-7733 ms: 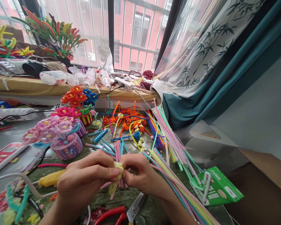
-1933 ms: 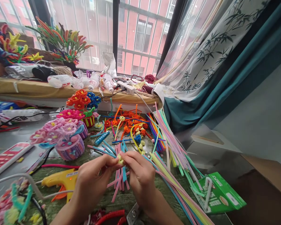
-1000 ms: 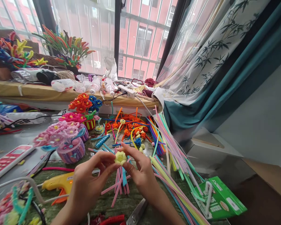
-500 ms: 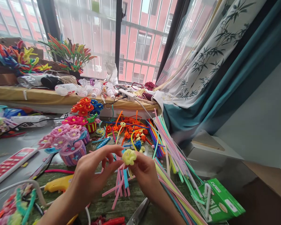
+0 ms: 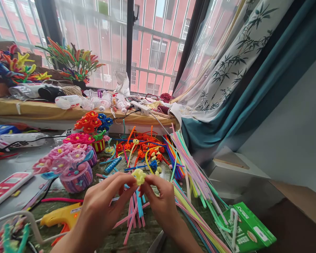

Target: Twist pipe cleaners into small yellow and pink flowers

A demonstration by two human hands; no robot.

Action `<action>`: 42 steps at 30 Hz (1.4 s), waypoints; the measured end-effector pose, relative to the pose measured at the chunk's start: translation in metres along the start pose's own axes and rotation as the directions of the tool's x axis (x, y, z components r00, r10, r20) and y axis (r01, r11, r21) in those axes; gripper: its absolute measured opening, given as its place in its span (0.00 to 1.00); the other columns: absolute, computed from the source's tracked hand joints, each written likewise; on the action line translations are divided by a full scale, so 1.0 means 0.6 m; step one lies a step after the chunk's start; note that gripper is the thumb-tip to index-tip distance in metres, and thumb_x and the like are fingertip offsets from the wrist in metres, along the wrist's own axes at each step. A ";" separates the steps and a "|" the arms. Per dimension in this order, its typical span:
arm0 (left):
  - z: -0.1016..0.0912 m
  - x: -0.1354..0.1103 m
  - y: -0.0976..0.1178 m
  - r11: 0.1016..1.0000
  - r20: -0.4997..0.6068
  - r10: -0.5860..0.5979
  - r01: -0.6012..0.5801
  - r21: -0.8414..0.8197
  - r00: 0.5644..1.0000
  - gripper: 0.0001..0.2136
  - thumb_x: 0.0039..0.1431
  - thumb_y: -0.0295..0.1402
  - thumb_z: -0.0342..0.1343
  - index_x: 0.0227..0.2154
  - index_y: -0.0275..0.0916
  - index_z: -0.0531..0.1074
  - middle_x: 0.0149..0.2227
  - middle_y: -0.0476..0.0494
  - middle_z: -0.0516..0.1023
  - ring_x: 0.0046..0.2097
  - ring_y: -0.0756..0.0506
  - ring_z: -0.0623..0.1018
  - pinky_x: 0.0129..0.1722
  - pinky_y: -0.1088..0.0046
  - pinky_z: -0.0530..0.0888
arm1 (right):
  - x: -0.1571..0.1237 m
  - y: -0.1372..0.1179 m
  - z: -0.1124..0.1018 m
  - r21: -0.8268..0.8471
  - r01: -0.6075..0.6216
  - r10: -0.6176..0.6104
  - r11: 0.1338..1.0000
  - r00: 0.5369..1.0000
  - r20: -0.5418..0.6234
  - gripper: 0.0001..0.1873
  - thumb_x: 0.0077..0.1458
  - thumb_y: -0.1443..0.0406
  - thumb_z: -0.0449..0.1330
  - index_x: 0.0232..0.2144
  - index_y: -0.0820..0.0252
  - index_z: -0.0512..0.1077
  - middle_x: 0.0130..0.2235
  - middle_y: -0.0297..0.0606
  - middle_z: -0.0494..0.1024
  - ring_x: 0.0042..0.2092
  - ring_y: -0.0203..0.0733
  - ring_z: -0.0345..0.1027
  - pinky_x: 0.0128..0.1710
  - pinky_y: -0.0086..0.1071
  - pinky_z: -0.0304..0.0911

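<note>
Between my two hands is a small pale yellow pipe-cleaner flower, held up over the table. My left hand pinches its left side with thumb and forefinger. On the other side, my right hand grips it with closed fingertips. Pink and blue pipe-cleaner pieces lie on the table under the hands. A yellow hot glue gun rests left of my left wrist, with a small red light on it. Scissors lie below my right hand, partly hidden by it.
Long pastel pipe cleaners stretch along the right, reaching a green box. Pots of pipe-cleaner flowers stand at left. Orange flowers and a blue tube lie behind the hands. Plastic bottles line the windowsill.
The yellow flower has tilted and shifted slightly left, with both hands still on it. My right fingers have come in closer around its underside. The camera view has shifted a little.
</note>
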State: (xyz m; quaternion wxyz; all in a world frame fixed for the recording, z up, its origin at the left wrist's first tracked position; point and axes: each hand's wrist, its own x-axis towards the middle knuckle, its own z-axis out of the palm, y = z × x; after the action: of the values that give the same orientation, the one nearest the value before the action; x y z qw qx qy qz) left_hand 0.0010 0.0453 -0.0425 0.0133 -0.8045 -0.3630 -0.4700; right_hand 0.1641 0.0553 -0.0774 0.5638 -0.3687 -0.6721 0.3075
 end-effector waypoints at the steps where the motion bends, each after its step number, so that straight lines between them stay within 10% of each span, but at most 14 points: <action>1: 0.001 -0.003 -0.001 1.000 0.012 -0.014 0.014 0.006 1.000 0.01 0.61 0.28 0.55 0.35 0.39 0.70 0.30 0.52 0.75 0.26 0.55 0.72 0.29 0.82 0.68 | 0.000 -0.001 0.001 -0.036 0.018 -0.018 0.999 1.000 0.001 0.12 0.60 0.62 0.56 0.26 0.62 0.70 0.24 0.33 0.71 0.27 0.36 0.65 0.30 0.27 0.57; 9: -0.002 -0.003 -0.009 0.970 0.214 -0.193 0.219 -0.107 0.957 0.06 0.60 0.32 0.54 0.29 0.40 0.74 0.24 0.54 0.74 0.22 0.53 0.68 0.22 0.80 0.64 | 0.002 0.004 -0.004 -0.193 0.116 -0.096 0.974 0.989 0.113 0.08 0.57 0.68 0.53 0.25 0.60 0.63 0.26 0.31 0.66 0.28 0.34 0.59 0.30 0.26 0.54; 15: -0.010 0.001 -0.009 0.818 0.476 -0.401 0.540 -0.198 0.782 0.14 0.59 0.41 0.52 0.26 0.38 0.73 0.21 0.53 0.68 0.22 0.52 0.64 0.20 0.79 0.60 | 0.005 0.008 -0.015 -0.280 0.170 -0.081 0.945 0.950 0.302 0.07 0.58 0.69 0.52 0.27 0.59 0.64 0.29 0.31 0.67 0.32 0.35 0.61 0.33 0.27 0.53; 22: -0.008 0.007 -0.012 0.677 0.556 -0.484 0.691 -0.251 0.676 0.15 0.54 0.45 0.54 0.25 0.36 0.69 0.23 0.52 0.65 0.27 0.50 0.64 0.24 0.79 0.61 | 0.009 0.013 -0.021 -0.367 0.254 -0.113 0.895 0.925 0.363 0.08 0.59 0.69 0.51 0.29 0.60 0.66 0.28 0.33 0.68 0.32 0.37 0.62 0.33 0.29 0.53; 42: -0.004 0.000 -0.013 0.726 0.600 -0.413 0.645 -0.236 0.685 0.16 0.58 0.42 0.49 0.21 0.37 0.67 0.20 0.55 0.55 0.24 0.52 0.56 0.21 0.78 0.55 | 0.004 0.004 -0.024 -0.112 -0.109 0.144 0.988 0.910 0.389 0.06 0.57 0.70 0.52 0.28 0.61 0.67 0.24 0.28 0.60 0.26 0.31 0.52 0.24 0.23 0.49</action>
State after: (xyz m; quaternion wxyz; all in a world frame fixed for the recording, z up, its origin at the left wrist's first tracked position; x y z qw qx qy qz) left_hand -0.0057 0.0503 -0.0435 -0.4006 -0.7357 -0.4624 -0.2908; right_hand 0.1787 0.0586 -0.0753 0.3786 -0.3662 -0.7595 0.3818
